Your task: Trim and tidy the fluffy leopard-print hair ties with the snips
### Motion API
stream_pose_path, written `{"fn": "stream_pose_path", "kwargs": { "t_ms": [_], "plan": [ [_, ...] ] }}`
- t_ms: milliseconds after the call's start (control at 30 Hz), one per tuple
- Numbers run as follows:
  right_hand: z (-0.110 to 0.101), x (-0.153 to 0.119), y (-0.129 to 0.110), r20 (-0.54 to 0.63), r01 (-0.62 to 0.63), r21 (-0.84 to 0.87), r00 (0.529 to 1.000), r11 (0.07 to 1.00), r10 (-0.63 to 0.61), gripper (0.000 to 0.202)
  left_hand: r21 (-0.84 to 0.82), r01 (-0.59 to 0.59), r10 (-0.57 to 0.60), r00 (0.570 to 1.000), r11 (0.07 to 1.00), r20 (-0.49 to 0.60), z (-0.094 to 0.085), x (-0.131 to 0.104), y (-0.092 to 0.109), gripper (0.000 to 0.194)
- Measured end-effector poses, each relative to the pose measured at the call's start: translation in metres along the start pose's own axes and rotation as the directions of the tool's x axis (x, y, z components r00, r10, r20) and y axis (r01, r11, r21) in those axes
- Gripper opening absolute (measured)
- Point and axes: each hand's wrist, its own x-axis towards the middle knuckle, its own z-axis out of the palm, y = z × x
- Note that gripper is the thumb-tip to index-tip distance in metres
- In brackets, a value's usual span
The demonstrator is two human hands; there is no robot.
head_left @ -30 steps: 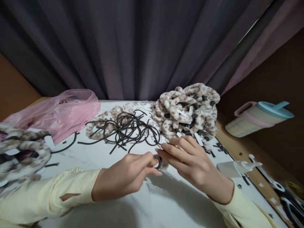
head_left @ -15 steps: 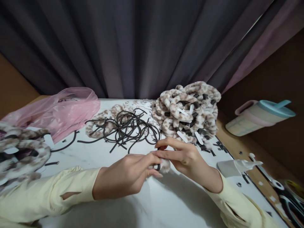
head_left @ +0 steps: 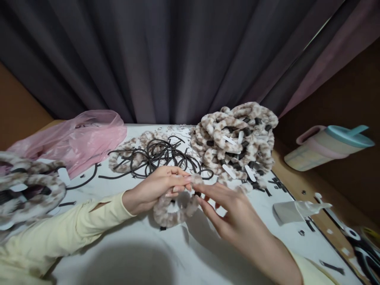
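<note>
A fluffy white-and-brown ring (head_left: pixel 168 217) hangs between my hands above the white table. My left hand (head_left: pixel 162 186) pinches its upper edge, thumb and fingers pressed on the plush. On the ring's right side, my right hand (head_left: pixel 228 206) has its fingertips closed around a small black piece (head_left: pixel 197 194) at the plush. Just behind my hands lies a tangle of black cords (head_left: pixel 160 152), partly over another fluffy ring (head_left: pixel 118 160).
A large pile of fluffy rings (head_left: pixel 237 138) stands at the back right. More rings (head_left: pixel 44 194) and a pink plastic bag (head_left: pixel 89 134) lie left. On the right are a white bottle (head_left: pixel 291 209), black-handled scissors (head_left: pixel 362 249) and a teal-lidded cup (head_left: pixel 323 146).
The fluffy ring, mostly hidden by my fingers before, now shows below my left hand. My left hand has moved up and left; my right hand has moved down and stretched toward the ring.
</note>
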Motion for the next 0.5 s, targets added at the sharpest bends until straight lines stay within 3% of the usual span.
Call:
{"fn": "stream_pose_path", "kwargs": {
  "t_ms": [133,333,433,500],
  "plan": [
    [0.021,0.0,0.006,0.011,-0.063,0.008,0.998,0.998,0.063,0.036,-0.221,0.063,-0.067,0.998,0.973,-0.012,-0.006,0.008,-0.001,0.008],
    [0.038,0.002,0.014,0.069,-0.144,0.193,0.989,0.971,0.133,0.052,-0.463,0.149,-0.157,0.987,0.874,0.023,-0.012,0.013,0.006,0.022],
    [0.041,0.006,0.015,0.154,-0.289,0.364,0.956,0.885,0.249,0.053,-0.505,0.206,-0.202,0.977,0.838,0.064,-0.014,0.014,0.005,0.018],
    [0.042,0.009,0.016,0.223,-0.392,0.513,0.92,0.764,0.322,0.051,-0.467,0.193,-0.179,0.981,0.863,0.075,-0.013,0.014,0.002,0.012]
  ]
}}
